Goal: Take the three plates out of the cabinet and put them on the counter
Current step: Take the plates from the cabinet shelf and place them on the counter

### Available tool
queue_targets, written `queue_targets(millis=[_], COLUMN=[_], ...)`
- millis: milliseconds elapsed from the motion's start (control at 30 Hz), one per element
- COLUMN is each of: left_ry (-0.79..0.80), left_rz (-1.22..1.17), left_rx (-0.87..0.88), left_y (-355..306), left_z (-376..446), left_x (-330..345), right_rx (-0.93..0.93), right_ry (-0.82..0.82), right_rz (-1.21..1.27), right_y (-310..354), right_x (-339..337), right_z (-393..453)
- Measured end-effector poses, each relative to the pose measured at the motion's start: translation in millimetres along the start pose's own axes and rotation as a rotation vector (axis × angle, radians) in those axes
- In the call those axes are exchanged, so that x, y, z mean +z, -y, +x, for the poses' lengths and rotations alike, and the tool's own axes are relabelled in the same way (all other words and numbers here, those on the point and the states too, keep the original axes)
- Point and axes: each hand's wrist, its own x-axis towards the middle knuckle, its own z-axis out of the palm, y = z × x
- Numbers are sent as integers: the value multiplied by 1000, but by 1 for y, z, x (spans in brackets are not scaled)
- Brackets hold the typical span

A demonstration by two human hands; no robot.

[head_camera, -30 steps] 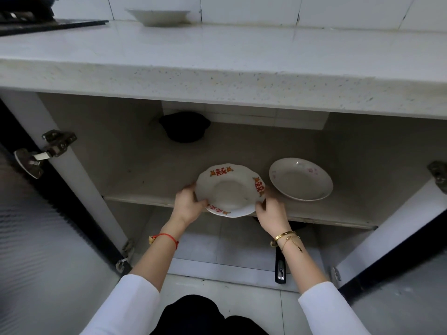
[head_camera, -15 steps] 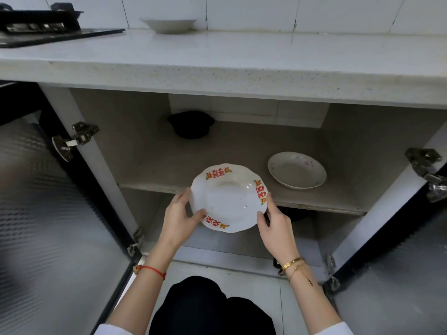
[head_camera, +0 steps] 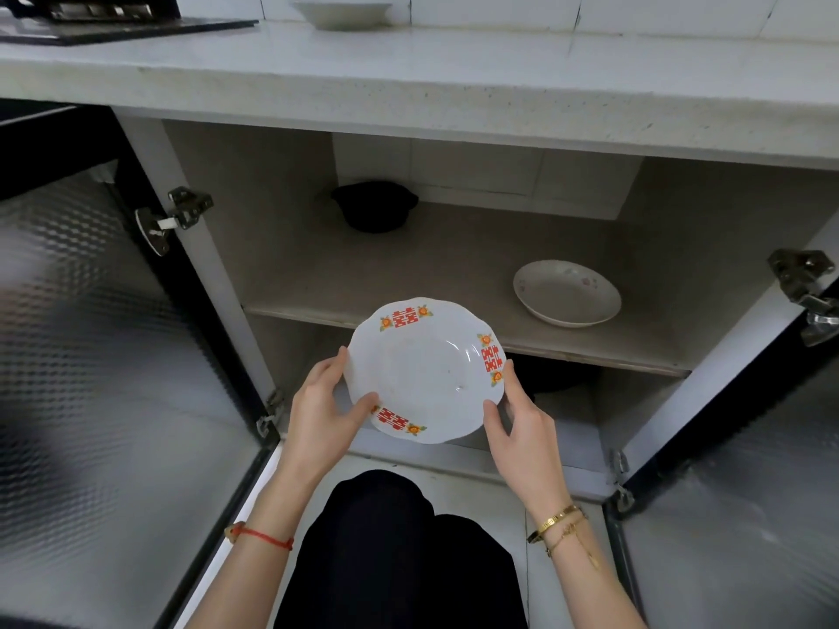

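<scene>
Left hand: the left hand sits just left of the frame's centre, thumb laid over the rim of the patterned plate and fingers curled under its left edge, gripping it.
Right hand: the right hand is just right of centre, thumb on the plate's lower right rim and the forefinger up along the right edge, holding that side.
Patterned plate: the patterned plate is white with a scalloped rim and three red-and-orange motifs; it hangs in the middle of the frame between both hands, in front of the shelf edge, tilted slightly toward the camera and touching no surface.
Second plate: a plain plate with faint pink flowers rests flat on the cabinet shelf, right of centre, well apart from the held one.
Third plate: a white dish stands on the bench at the top of the frame, against the tiled wall.
Cabinet: both doors stand open, metal hinges showing at left and right; a dark pot sits at the back of the shelf, left of centre.
Stove: a black hob lies on the bench at the upper left.
Wrists: a red string on the left, gold bracelets on the right.
</scene>
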Motion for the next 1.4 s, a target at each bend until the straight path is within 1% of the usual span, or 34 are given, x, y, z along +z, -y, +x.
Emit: queue_targets(millis=[200, 500, 600, 733, 933, 1033, 1167, 1267, 1400], left_ry=[-23, -26, -31, -18, 34, 55, 77, 81, 99], left_rz=[-28, -60, -77, -116, -74, -110, -131, -99, -54], left_rx=[2, -33, -53, -106, -180, -257, -312, -335, -332], left_y=[4, 13, 10, -7, -59, -90, -141, -183, -242], left_z=[-1, 25, 34, 40, 28, 7, -25, -45, -61], left_x=[-2, 4, 2, -9, -45, -75, -125, -166, -221], right_rx=[18, 62, 95, 165, 270, 321, 332, 333, 305], right_ry=[5, -3, -8, 30, 40, 91, 127, 173, 170], right_rz=[31, 38, 36, 55, -31, -44, -67, -69, -90], right_y=[0, -1, 8, 29, 86, 127, 184, 233, 297], right_x=[5, 19, 20, 9, -32, -61, -105, -143, -191], right_z=[-1, 19, 23, 22, 1, -18, -44, -59, -72])
